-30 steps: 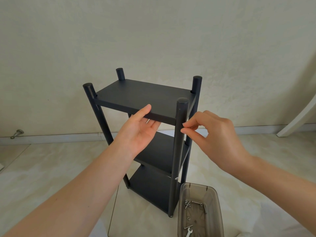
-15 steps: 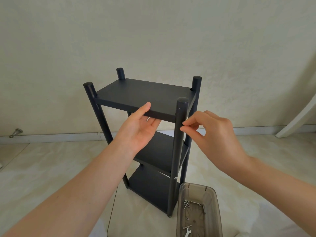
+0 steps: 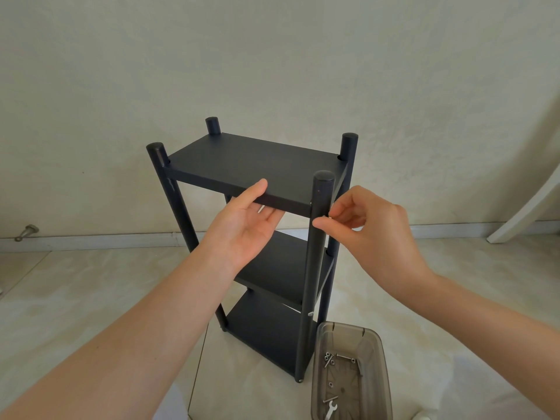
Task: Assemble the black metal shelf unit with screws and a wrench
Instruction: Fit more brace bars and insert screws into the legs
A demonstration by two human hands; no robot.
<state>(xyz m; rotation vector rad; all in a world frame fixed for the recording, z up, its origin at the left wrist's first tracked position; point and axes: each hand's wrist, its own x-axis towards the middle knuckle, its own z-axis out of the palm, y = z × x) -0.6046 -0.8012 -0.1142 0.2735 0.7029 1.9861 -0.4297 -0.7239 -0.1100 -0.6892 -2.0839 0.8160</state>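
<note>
the matte black metal shelf unit point(image 3: 254, 165) stands upright on the pale tiled floor point(image 3: 91, 298) near the wall, with three flat rectangular shelves set between four round capped posts. the left hand point(image 3: 245, 234) holds the top shelf's front edge, thumb above and fingers beneath. the right hand point(image 3: 375, 234) pinches a small silvery screw point(image 3: 328, 217) against the near right post point(image 3: 316, 262). just beside that post's foot, a translucent grey plastic tray point(image 3: 381, 353) holds loose hardware and a small silver wrench point(image 3: 331, 409).
</note>
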